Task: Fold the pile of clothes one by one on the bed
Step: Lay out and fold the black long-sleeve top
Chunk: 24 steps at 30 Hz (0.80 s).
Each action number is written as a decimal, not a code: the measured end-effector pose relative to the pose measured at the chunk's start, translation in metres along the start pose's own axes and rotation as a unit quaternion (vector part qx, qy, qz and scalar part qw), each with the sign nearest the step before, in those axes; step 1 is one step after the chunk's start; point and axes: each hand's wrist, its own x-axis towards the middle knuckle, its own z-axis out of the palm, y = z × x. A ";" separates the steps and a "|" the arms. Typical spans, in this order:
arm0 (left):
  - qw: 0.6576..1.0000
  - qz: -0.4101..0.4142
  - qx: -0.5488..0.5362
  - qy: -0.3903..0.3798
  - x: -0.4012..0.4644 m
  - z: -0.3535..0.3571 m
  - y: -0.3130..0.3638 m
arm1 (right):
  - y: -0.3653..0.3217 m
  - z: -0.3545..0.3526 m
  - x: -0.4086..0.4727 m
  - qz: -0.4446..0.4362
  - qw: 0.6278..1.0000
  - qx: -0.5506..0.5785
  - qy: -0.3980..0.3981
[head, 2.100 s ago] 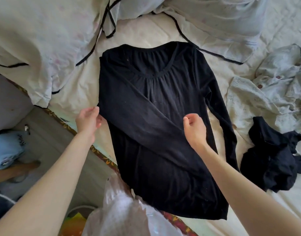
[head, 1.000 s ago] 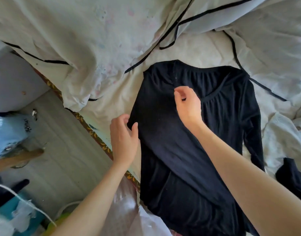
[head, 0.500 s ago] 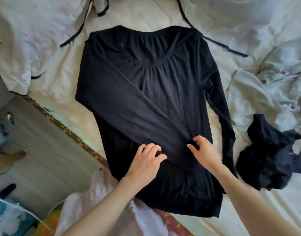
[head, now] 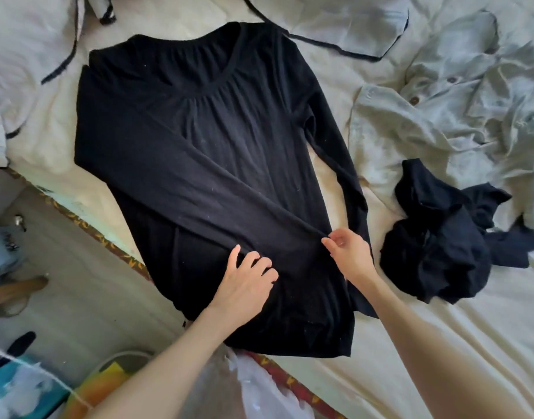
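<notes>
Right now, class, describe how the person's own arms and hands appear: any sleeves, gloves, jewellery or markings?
Both forearms are bare as far as the frame shows, with no sleeves visible. The left hand and right hand wear no gloves, and no rings, watch, bracelets or markings are visible.

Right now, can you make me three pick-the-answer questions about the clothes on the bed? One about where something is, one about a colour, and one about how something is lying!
1. Where does the crumpled black garment lie?
A. right of the black long-sleeved top
B. on the floor
C. under the top

2. What colour is the crumpled buttoned shirt?
A. red
B. pale grey-green
C. bright yellow

3. How does the top's one sleeve lie?
A. rolled into a ball
B. hanging off the bed
C. folded slantwise across the front

Answers:
1 A: it sits on the cream bed sheet beside the top's straight sleeve.
2 B: its cloth is pale, with brown buttons.
3 C: it runs down to the right hand, which pinches its cuff; the left hand rests on the top.
</notes>
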 end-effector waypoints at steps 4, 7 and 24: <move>0.995 -0.037 -0.033 0.092 0.009 -0.004 0.006 | 0.000 -0.017 -0.003 -0.075 0.983 0.002 0.166; 0.996 -0.083 -0.032 -0.030 0.021 -0.002 0.002 | 0.004 -0.030 0.008 -0.075 0.970 -0.061 0.223; 0.719 -0.300 -0.627 0.013 0.044 -0.058 0.001 | -0.011 -0.042 -0.050 -0.196 0.944 0.048 0.261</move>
